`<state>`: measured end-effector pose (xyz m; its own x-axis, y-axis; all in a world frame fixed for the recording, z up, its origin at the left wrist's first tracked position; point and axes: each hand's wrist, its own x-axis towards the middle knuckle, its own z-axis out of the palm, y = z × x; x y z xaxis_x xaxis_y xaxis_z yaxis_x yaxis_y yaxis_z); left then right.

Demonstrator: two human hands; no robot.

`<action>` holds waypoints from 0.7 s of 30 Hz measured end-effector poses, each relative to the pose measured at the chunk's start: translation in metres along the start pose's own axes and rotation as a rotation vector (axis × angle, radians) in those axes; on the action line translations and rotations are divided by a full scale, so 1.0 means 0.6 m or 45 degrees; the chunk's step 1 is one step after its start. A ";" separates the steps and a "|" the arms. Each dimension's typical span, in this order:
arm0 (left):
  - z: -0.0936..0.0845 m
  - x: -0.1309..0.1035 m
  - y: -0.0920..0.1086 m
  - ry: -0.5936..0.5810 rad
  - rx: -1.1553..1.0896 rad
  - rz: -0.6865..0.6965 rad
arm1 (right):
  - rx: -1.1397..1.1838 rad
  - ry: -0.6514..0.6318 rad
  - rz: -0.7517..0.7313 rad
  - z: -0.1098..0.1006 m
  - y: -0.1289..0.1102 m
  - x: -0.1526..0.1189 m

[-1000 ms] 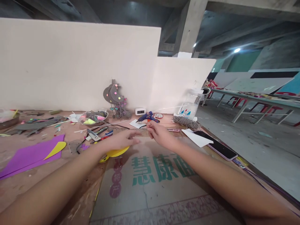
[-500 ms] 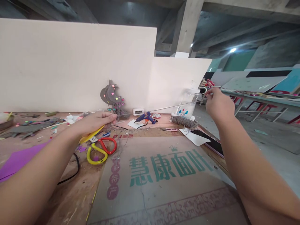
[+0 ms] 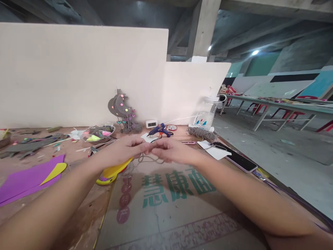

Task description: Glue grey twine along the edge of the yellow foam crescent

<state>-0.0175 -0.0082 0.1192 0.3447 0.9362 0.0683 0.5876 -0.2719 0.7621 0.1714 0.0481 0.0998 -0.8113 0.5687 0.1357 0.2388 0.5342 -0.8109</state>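
Over the cardboard, my left hand (image 3: pixel 127 149) and my right hand (image 3: pixel 173 150) meet with fingertips pinched together. Grey yarn (image 3: pixel 148 159) runs between them and hangs in a loose loop below. Under my left palm a curved yellow piece (image 3: pixel 118 169) sticks out, seemingly held in that hand too. Beneath it, scissors (image 3: pixel 106 181) show only part of their yellow handle. The printed cardboard sheet (image 3: pixel 166 222) lies below both hands. Just beyond the fingers is a blue glue gun (image 3: pixel 157 130) on white paper.
A grey moon decoration (image 3: pixel 122 106) with coloured dots leans on the white partition (image 3: pixel 78 76). A yarn bundle (image 3: pixel 200 133) lies by a clear plastic jug (image 3: pixel 208 111). Further right is a phone (image 3: pixel 240 159). Purple sheets (image 3: pixel 31 178) and a bowl (image 3: pixel 111 130) of scraps are left.
My right hand has come from the far right, where it held the yarn stretched out, to my left hand. The left hand moved right with the yellow piece; the yarn is now slack.
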 end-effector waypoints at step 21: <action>-0.001 -0.003 0.003 -0.065 -0.030 -0.052 | -0.127 -0.003 -0.065 -0.008 -0.015 -0.007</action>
<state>-0.0176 -0.0100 0.1208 0.3578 0.9338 0.0043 0.5847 -0.2276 0.7787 0.1752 0.0441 0.1091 -0.8248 0.5380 0.1741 0.2489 0.6219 -0.7425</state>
